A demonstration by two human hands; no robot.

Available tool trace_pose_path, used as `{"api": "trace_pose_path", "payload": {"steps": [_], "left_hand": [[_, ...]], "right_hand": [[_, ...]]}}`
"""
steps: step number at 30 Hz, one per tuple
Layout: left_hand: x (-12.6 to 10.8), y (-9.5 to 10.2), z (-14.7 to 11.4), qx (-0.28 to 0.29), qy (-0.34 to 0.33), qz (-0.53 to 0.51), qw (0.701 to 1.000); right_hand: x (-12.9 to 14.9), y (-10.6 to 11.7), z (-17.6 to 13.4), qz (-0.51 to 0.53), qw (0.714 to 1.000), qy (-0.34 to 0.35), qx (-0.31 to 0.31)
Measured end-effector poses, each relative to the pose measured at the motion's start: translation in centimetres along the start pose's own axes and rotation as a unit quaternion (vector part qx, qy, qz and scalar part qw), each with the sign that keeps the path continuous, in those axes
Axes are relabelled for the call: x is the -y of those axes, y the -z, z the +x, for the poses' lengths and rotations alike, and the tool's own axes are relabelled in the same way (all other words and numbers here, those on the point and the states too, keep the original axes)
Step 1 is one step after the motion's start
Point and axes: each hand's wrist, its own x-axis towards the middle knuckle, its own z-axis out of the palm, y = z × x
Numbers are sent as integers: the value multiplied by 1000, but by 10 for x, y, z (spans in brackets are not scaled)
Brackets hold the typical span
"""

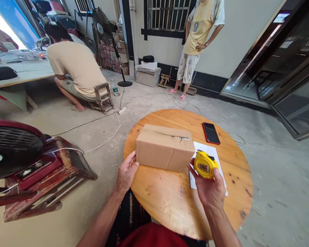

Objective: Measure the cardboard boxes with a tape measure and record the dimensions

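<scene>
A closed brown cardboard box (165, 147) sits on a round wooden table (157, 192), a strip of tape along its top seam. At its lower left corner is my left hand (127, 173), thumb toward the front face and fingers against the side, gripping the corner. My right hand (211, 190) is closed around a yellow tape measure (205, 164), held up just right of the box. No blade can be seen pulled out. Behind the tape measure lie white paper sheets (213, 151), partly covered by it and by my hand.
A phone (211, 133) with a red edge lies at the table's far right. Left stands a dark red fan (20, 154) on a wooden chair (74, 161). Cables (115, 120) cross the floor. One person (74, 65) sits far left; another (195, 37) stands by the wall.
</scene>
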Motion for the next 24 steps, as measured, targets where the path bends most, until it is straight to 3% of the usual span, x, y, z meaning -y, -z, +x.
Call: {"api": "trace_pose_path", "payload": {"steps": [4,10,14,16,18,20,22,24], "left_hand": [[8,-5,-13,-21,13,22,999],[1,-2,-14,-49,12,85,995],[-19,3,-40,-155,-63,202,965],[-36,-2,-61,-162,-97,216,958],[-54,-15,-82,-80,-94,235,964],[-67,-34,-98,94,-49,190,976],[-75,-52,-105,225,65,106,966],[-76,-66,-107,299,163,27,940]], "right_hand": [[-11,17,-11,3,999,-6,-40],[-2,26,-21,-33,999,-29,11],[17,42,-33,-48,998,-39,14],[27,49,-42,-59,996,-52,32],[35,52,-51,-85,991,-63,78],[43,53,-59,-135,976,-85,149],[49,51,-67,-207,940,-133,236],[53,49,-74,-274,891,-185,312]]}}
